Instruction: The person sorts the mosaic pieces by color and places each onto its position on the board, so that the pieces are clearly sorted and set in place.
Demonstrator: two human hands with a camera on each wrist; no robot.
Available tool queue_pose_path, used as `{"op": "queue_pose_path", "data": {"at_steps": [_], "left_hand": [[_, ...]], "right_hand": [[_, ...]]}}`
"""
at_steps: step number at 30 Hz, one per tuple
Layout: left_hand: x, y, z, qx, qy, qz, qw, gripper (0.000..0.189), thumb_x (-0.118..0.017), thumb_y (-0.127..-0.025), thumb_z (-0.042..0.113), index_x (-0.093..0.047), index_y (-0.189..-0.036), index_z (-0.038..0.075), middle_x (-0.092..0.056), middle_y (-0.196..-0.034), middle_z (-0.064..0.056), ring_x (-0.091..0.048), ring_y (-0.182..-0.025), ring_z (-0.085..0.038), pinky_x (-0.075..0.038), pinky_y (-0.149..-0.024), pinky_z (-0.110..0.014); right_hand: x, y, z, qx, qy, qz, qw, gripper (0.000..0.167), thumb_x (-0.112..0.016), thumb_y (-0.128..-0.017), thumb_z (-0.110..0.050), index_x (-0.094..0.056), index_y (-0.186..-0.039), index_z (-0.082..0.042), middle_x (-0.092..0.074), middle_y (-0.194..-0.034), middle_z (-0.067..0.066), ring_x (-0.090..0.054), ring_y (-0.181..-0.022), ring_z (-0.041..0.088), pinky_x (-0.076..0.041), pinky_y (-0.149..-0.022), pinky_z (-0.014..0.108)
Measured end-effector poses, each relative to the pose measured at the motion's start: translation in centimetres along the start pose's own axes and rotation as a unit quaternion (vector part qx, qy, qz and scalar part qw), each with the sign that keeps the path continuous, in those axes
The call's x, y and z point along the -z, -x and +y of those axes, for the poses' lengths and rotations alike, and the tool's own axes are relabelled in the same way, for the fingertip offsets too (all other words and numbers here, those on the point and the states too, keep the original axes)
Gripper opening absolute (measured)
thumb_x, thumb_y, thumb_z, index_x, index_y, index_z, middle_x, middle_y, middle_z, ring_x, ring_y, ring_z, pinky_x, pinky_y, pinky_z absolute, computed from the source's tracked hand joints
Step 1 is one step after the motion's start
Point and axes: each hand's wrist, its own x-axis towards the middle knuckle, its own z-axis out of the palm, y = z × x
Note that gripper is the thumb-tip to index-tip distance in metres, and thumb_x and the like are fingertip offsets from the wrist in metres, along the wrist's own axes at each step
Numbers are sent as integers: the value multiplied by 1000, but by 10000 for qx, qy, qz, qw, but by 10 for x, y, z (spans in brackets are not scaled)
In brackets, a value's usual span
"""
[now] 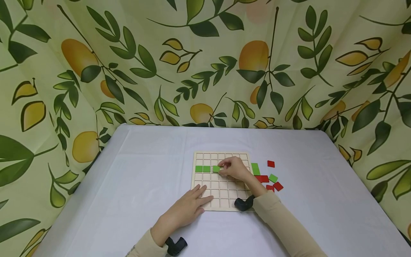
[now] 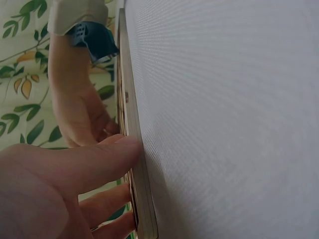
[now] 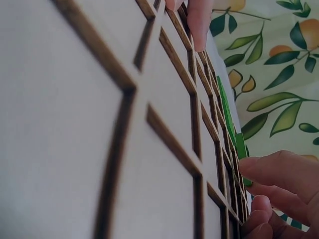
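Note:
A pale wooden grid board (image 1: 215, 185) lies on the table. Two green square tiles (image 1: 202, 169) sit side by side in its third row, at the left. Just right of them my right hand (image 1: 236, 168) pinches another green tile (image 1: 216, 169) between thumb and fingers. In the right wrist view this held tile (image 3: 241, 146) is tilted against the grid. My left hand (image 1: 184, 207) rests with spread fingers on the board's near left corner; the left wrist view shows its thumb (image 2: 112, 157) against the board's edge.
Loose tiles lie right of the board: a green pair (image 1: 255, 169), a lone red tile (image 1: 271, 164), a green tile (image 1: 273, 178) and several more red ones (image 1: 262, 179). White cloth (image 1: 144, 160) covers the table. A leaf-patterned curtain (image 1: 205, 71) hangs behind it.

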Motion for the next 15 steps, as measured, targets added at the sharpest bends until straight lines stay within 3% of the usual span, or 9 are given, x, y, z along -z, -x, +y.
{"op": "queue_pose_path", "data": {"at_steps": [15], "left_hand": [[1,0,0,4,-11,-38,10000,43,-56,-96,20,-53,-139,22,-38,-155,-15,-34,-145,-37,-34,-116,-52]], "right_hand": [[-4,-3,-2,-19,96,45,9999,21,-78,-77,-9,-74,-96,-1,-54,-64,0,-45,-61,10,-37,-58,20]]}}
